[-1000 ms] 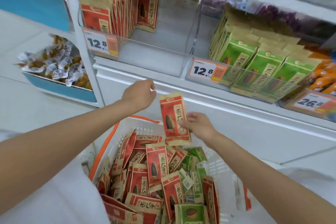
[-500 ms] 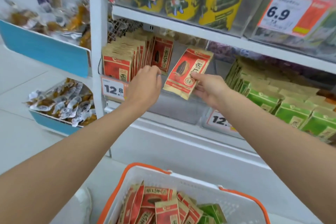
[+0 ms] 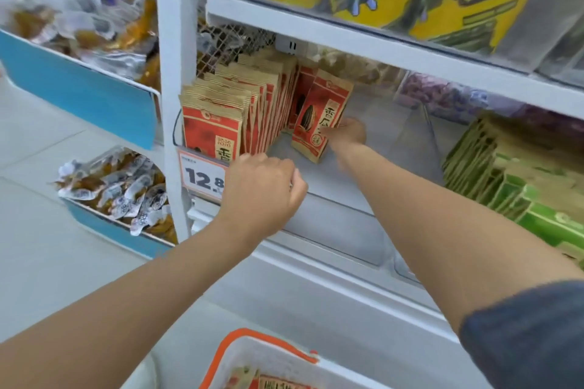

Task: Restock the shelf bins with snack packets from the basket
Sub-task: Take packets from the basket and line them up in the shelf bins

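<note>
My right hand (image 3: pixel 347 133) pinches a red-and-tan paper snack packet (image 3: pixel 317 118), nearly upright inside the clear plastic shelf bin (image 3: pixel 366 174), just beside the row of matching packets (image 3: pixel 240 110). My left hand (image 3: pixel 262 189) curls at the bin's front lip; whether it grips anything I cannot tell. The white, orange-rimmed basket (image 3: pixel 271 354) sits below.

White shelving upright (image 3: pixel 172 73), pale tiled floor (image 3: pixel 34 148), blue-fronted side trays (image 3: pixel 79 88), white shelf boards (image 3: pixel 347 44), bright even light
</note>
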